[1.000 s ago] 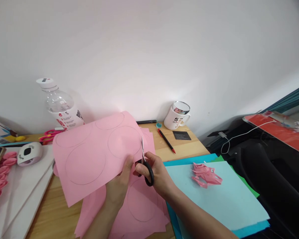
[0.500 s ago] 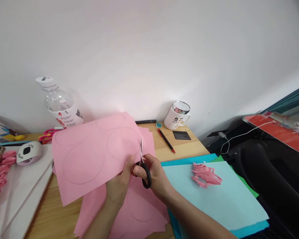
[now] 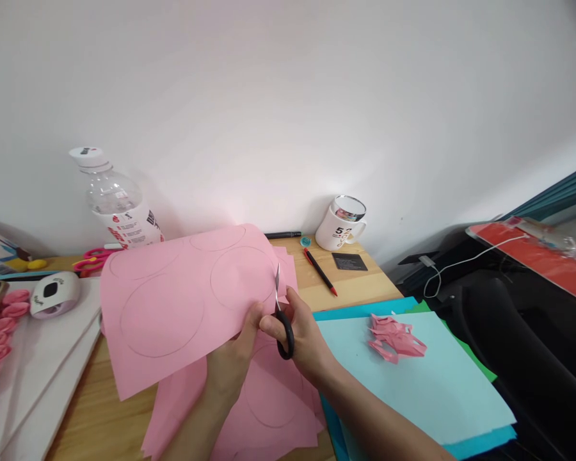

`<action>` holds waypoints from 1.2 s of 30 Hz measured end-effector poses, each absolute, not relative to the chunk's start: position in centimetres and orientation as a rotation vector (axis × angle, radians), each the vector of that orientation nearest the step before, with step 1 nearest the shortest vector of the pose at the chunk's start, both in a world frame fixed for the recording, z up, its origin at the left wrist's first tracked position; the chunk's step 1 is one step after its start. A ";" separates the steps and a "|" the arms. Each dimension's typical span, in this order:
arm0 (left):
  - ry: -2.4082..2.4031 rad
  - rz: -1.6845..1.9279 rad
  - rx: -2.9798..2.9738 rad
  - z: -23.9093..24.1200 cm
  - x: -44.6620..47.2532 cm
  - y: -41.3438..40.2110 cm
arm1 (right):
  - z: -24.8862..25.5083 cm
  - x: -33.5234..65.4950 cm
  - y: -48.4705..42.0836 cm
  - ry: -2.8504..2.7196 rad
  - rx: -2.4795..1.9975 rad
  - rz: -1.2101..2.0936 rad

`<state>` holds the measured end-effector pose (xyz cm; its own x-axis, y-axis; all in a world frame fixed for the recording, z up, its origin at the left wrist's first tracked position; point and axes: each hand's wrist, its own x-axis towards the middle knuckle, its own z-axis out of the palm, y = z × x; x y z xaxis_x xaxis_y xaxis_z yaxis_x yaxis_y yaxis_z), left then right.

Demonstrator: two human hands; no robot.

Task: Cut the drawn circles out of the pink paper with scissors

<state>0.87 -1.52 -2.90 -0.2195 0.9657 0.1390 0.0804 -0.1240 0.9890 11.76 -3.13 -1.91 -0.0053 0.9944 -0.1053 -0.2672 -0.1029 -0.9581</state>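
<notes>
My left hand (image 3: pixel 233 358) pinches the lower edge of a pink paper sheet (image 3: pixel 170 307), thumb on top and the other fingers hidden beneath. Pencilled circles cover the sheet, which curves up off the table. In my right hand (image 3: pixel 302 336) are black-handled scissors (image 3: pixel 285 333), thumb through a loop. Their blades point away from me at the sheet's right edge, beside one drawn circle. Below both hands lies a stack of more pink sheets (image 3: pixel 273 397), also marked with circles.
To the right, crumpled pink scraps (image 3: pixel 396 338) rest on light blue paper (image 3: pixel 422 384). A white mug (image 3: pixel 338 227), a black-and-red pen (image 3: pixel 320 272) and a dark card (image 3: pixel 349 261) sit near the wall. At left stand a plastic bottle (image 3: pixel 120 205) and a white device (image 3: pixel 55 294).
The scissors and my right hand have shifted slightly to the right and up. The pink sheet has tilted a little, its far edge lower.
</notes>
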 end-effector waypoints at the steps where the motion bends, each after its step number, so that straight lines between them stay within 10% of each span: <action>1: 1.366 1.441 1.239 -2.9 0.9 -1.6 | -1.9 11.7 -3.2 -0.949 -1.086 1.392; 36: 1.296 1.372 1.182 -0.3 1.7 -2.5 | -1.7 11.6 -3.2 -0.970 -1.100 1.353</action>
<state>1.67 -2.46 -0.30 -0.1562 0.9856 0.0655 0.0090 -0.0649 0.9978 11.63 -3.20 -1.73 0.0176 0.9962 -0.0848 -0.2392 -0.0781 -0.9678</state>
